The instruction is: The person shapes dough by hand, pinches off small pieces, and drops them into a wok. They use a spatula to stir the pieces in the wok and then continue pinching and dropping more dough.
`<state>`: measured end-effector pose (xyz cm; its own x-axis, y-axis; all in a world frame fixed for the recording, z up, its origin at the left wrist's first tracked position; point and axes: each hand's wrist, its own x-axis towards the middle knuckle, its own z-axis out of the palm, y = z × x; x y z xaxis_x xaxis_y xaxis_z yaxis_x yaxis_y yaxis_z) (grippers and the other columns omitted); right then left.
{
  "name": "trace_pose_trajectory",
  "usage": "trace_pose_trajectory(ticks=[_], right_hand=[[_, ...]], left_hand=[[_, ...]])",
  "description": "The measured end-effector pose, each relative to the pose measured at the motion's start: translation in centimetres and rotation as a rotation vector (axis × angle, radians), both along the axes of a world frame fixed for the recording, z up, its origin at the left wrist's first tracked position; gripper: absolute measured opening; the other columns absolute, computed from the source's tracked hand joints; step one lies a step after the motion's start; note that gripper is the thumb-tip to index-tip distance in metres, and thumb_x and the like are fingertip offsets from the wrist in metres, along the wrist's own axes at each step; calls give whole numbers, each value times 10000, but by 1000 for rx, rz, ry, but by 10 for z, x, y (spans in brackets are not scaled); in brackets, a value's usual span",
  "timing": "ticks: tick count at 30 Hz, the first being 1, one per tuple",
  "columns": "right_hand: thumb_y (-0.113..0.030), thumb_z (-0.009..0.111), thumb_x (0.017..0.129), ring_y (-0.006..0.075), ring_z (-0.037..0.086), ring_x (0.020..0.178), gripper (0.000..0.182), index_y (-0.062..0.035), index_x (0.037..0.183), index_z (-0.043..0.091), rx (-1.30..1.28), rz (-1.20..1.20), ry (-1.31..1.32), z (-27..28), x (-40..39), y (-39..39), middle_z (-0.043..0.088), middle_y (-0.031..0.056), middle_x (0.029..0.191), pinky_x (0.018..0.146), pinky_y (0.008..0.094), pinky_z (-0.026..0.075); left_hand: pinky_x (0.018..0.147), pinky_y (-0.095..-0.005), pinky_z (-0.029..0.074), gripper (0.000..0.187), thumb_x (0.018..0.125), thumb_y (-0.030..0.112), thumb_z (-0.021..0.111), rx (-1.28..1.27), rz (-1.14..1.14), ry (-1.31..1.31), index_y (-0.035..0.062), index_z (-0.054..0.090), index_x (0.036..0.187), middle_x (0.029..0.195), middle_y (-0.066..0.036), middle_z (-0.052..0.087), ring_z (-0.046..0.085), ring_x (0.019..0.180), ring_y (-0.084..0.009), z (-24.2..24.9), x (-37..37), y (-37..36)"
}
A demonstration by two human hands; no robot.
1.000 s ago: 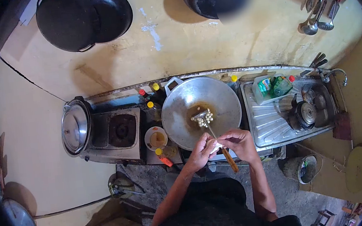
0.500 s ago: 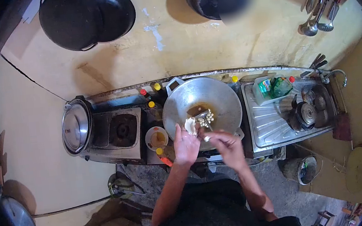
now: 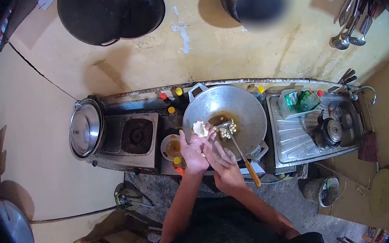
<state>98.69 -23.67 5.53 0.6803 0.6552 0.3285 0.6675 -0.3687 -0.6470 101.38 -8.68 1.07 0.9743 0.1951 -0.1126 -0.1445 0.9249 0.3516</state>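
My left hand (image 3: 195,155) is turned palm up over the near left rim of the wok, holding a lump of white dough (image 3: 200,129) at its fingers. My right hand (image 3: 226,167) lies with fingers stretched out against the left palm. Whether a bit of dough sits between the palms is hidden. In the large metal wok (image 3: 244,102), a skimmer ladle (image 3: 237,143) with a wooden handle leans over the near rim. Several small pale balls (image 3: 224,133) lie on and around its bowl, by brown oil.
A bowl (image 3: 171,147) of yellowish liquid stands left of the wok, near an orange bottle with a yellow cap (image 3: 178,164). More capped bottles (image 3: 173,114) stand behind. The stove (image 3: 122,147) is at left; the steel sink (image 3: 294,135) at right holds a pot (image 3: 331,131).
My right hand has moved left and down from beside the dough onto my left palm. The ladle's handle now shows fully. The view has shifted slightly.
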Motion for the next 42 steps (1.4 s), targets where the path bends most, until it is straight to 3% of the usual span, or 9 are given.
trace_pose_trajectory(ticks=[4, 5, 17, 28, 29, 35, 38, 40, 42], right_hand=[[57, 531, 714, 325, 332, 1451, 703, -39, 1410, 501, 108, 110, -8, -3, -7, 9, 454, 123, 1501, 1113, 540, 285], [52, 536, 717, 323, 333, 1451, 702, -35, 1412, 497, 68, 120, -31, -3, -6, 7, 457, 123, 1499, 1110, 543, 284], [48, 536, 727, 283, 332, 1454, 699, -55, 1418, 494, -5, 64, -47, -11, 10, 24, 441, 105, 1515, 1106, 514, 279], [44, 537, 723, 292, 362, 1437, 691, -57, 1406, 507, 36, 145, -81, -5, 18, 35, 467, 103, 1491, 1111, 507, 279], [43, 536, 722, 294, 363, 1436, 693, -53, 1407, 503, 70, 176, -62, -1, 12, 35, 471, 104, 1488, 1111, 511, 277], [13, 566, 756, 283, 338, 1450, 683, -107, 1425, 492, -16, 112, -72, -10, 18, 24, 438, 79, 1521, 1097, 572, 277], [42, 532, 693, 335, 361, 1432, 714, -90, 1395, 531, 102, 86, -206, -20, 31, 34, 466, 109, 1499, 1115, 554, 259], [30, 544, 707, 340, 369, 1424, 668, -93, 1364, 564, -91, -165, -228, -15, 56, 26, 468, 116, 1496, 1115, 552, 261], [17, 554, 725, 347, 390, 1405, 610, -90, 1324, 600, -166, -314, -254, -4, 85, 15, 480, 127, 1482, 1113, 541, 268]], left_hand=[[1097, -427, 318, 777, 941, 705, 300, -87, -14, -92, 56, 485, 1326, 1193, -126, 541, 500, 1128, -277, -3, -1, 10], [999, -405, 399, 776, 936, 708, 298, -118, 54, 5, 62, 506, 1312, 1130, -138, 554, 524, 1079, -285, -2, -1, 10], [1104, -484, 302, 850, 905, 753, 319, -85, 15, -46, 38, 489, 1333, 1201, -164, 552, 497, 1140, -323, -4, -10, 29], [1112, -535, 319, 894, 904, 755, 326, -101, 43, 20, 8, 446, 1378, 1273, -205, 541, 486, 1206, -364, -8, -9, 29], [1127, -529, 303, 910, 904, 757, 324, -201, -33, -174, -6, 428, 1389, 1288, -218, 532, 484, 1216, -369, -19, -7, 32], [1129, -514, 287, 900, 910, 753, 309, -174, 9, -148, -2, 438, 1383, 1261, -216, 542, 495, 1196, -347, -8, -7, 29], [1044, -426, 331, 811, 926, 737, 265, -46, 37, -88, 76, 465, 1351, 1183, -123, 551, 501, 1119, -277, -4, 9, 36], [997, -382, 314, 734, 942, 706, 258, 109, 324, 20, 108, 509, 1287, 1145, -71, 578, 513, 1075, -219, 4, 33, 44], [796, -294, 341, 746, 939, 677, 258, 234, 420, 45, 70, 522, 1284, 1129, -75, 589, 531, 997, -198, 14, 44, 61]])
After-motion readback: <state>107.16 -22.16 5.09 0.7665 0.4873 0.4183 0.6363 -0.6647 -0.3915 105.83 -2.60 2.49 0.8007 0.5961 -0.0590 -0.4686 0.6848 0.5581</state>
